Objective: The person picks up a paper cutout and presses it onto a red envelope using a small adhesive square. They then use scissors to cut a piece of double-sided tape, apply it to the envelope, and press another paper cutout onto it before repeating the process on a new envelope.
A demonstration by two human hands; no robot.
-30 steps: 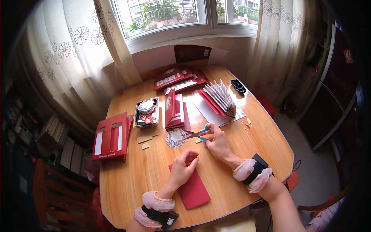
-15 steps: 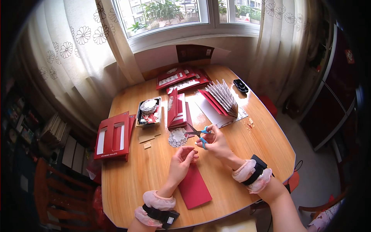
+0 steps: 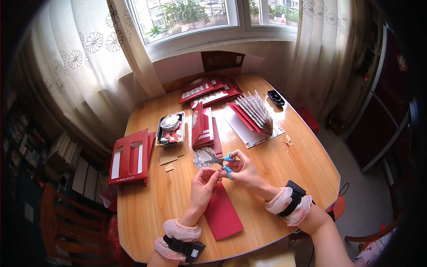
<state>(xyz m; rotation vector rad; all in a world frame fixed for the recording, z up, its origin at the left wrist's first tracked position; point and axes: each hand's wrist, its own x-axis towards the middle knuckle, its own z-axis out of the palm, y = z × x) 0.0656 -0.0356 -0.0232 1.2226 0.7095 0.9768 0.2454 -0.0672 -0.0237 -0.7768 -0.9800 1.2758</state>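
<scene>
My right hand (image 3: 246, 172) is closed around blue-handled scissors (image 3: 228, 170), whose partly open blades point left. The thumb and fingers of my left hand (image 3: 203, 189) are pinched together, close against the right fingertips; whatever is between them is too small to make out. Under the hands lies a flat red card (image 3: 224, 213). Just beyond the left fingers, a round lacy paper doily (image 3: 202, 156) rests on the table, partly covered by the scissor blades.
Red wallets stand in the middle (image 3: 202, 129), at the left edge (image 3: 129, 158) and in a pile at the back (image 3: 209, 91). A tray (image 3: 171, 143) holds more doilies. Right of centre is a fanned paper folder (image 3: 253, 113); a black object (image 3: 275, 98) lies beyond it.
My right hand has moved slightly left and down with the scissors, bringing its fingertips to my left ones. The left fingers have drawn into a pinch.
</scene>
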